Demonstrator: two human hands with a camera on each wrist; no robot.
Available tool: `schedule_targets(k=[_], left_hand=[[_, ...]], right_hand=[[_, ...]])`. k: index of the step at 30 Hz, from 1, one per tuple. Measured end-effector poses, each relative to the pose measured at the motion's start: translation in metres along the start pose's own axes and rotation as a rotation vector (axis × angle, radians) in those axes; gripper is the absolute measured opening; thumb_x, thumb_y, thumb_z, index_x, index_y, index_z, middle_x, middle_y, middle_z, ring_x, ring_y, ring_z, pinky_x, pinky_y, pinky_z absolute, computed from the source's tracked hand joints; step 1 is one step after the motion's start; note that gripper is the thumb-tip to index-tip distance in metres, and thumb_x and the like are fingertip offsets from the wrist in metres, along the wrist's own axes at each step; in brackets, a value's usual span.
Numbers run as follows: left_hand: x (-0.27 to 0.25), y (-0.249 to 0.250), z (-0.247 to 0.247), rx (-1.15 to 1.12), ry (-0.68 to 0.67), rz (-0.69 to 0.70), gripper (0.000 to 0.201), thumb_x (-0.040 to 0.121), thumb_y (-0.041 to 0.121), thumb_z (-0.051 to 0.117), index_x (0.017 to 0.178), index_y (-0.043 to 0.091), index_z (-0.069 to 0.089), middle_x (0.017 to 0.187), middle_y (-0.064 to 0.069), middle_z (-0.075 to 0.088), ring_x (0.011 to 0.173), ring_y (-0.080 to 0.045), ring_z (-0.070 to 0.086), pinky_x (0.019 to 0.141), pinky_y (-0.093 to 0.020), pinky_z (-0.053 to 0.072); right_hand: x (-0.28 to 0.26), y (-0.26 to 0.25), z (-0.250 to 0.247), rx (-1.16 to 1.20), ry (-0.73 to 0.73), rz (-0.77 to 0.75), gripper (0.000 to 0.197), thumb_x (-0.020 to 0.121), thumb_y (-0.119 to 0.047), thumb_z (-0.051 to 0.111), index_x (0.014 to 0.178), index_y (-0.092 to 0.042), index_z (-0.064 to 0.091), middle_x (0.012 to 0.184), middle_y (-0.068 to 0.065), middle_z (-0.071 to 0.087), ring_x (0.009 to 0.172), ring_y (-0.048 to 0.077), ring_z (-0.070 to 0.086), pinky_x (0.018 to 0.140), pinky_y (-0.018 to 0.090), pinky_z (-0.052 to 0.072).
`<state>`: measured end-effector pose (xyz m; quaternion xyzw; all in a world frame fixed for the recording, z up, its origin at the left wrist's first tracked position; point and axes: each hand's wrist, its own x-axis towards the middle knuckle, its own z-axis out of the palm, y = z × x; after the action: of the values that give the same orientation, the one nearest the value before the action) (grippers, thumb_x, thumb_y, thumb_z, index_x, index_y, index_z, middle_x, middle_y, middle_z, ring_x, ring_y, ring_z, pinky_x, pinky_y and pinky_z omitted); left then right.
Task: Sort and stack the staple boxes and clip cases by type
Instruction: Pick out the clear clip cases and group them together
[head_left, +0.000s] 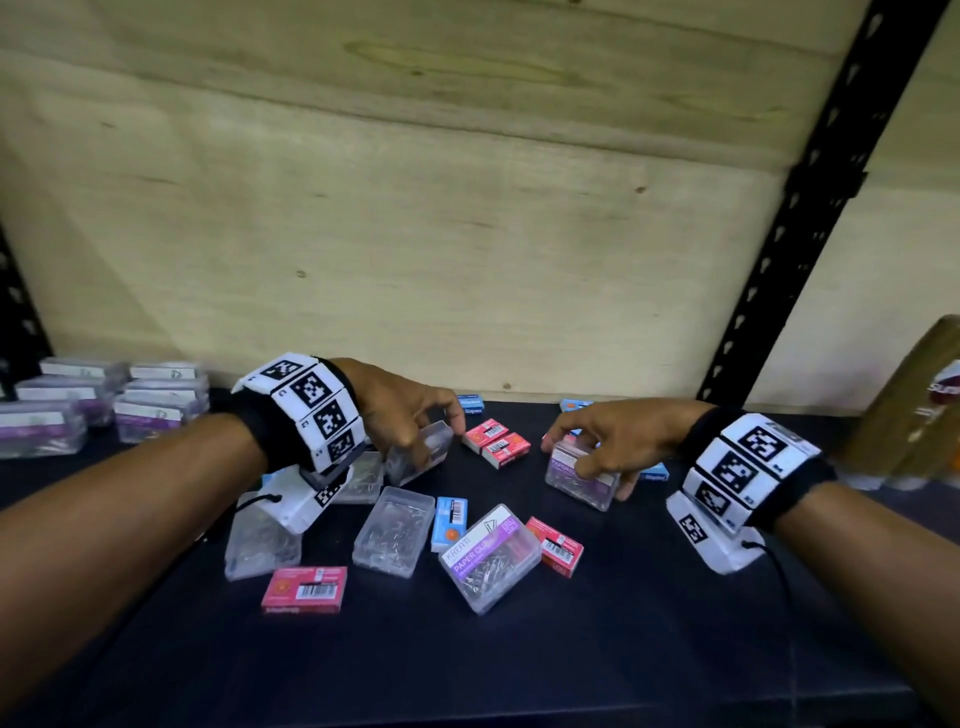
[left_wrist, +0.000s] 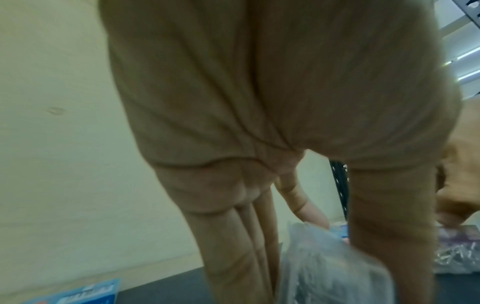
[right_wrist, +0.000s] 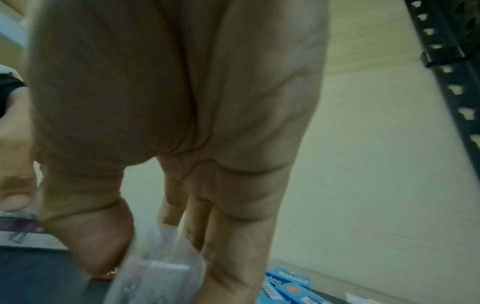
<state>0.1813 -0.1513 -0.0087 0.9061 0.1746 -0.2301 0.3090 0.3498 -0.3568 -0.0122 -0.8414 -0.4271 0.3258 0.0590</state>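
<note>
1. Left hand (head_left: 400, 410): fingers curled down over a clear clip case (head_left: 420, 451), thumb on one side, fingertips on the other. Case is tilted, one end up off the dark shelf (head_left: 519, 675).
2. Right hand (head_left: 608, 441): fingers and thumb pinch a purple-label clip case (head_left: 582, 475) by its long edges; can't tell if it's just off the shelf or resting on it.
3. Around them: pink staple boxes (head_left: 496, 442) between the hands; more clear cases (head_left: 393, 531), a labelled case (head_left: 489, 557), a blue staple box (head_left: 449, 522) and a pink box (head_left: 305, 588) nearer the person. Sorted clip-case stacks (head_left: 98, 405) sit far left by the wall.
4. Risks, my read: both grips are fingertip-only on smooth plastic, so a case could slip or twist on the lift. If a lid pops, clips spill. Carrying left, the left wrist could knock the loose cases right under it. Uneven stacks may topple if a case lands off-centre.
5. Views: the head cam alone shows the layout and stacks. The left wrist cam shows the fingers (left_wrist: 241, 242) straight down alongside the case (left_wrist: 332, 265); blurry. The right wrist cam shows blue staple boxes (right_wrist: 288, 286) behind the right hand, mostly hidden from the head.
</note>
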Motion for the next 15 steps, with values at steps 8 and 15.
schedule_targets(k=[8, 15], left_hand=[[-0.01, -0.004, -0.011, -0.107, 0.161, 0.028, 0.05, 0.086, 0.003, 0.07, 0.127, 0.019, 0.046, 0.109, -0.005, 0.072, 0.095, -0.028, 0.071, 0.088, -0.042, 0.055], [-0.048, -0.025, -0.036, -0.021, 0.272, 0.047, 0.037, 0.09, 0.009, 0.068, 0.124, 0.018, 0.057, 0.11, 0.006, 0.07, 0.085, -0.007, 0.067, 0.067, -0.015, 0.054]], right_hand=[[0.006, -0.001, -0.012, -0.003, 0.083, -0.098, 0.029, 0.095, -0.008, 0.061, 0.121, -0.018, 0.052, 0.113, 0.007, 0.066, 0.076, 0.017, 0.071, 0.068, 0.028, 0.059], [0.017, -0.047, -0.025, -0.1, 0.2, -0.256, 0.03, 0.095, -0.013, 0.059, 0.125, -0.018, 0.056, 0.104, 0.0, 0.07, 0.08, 0.014, 0.067, 0.069, 0.024, 0.055]])
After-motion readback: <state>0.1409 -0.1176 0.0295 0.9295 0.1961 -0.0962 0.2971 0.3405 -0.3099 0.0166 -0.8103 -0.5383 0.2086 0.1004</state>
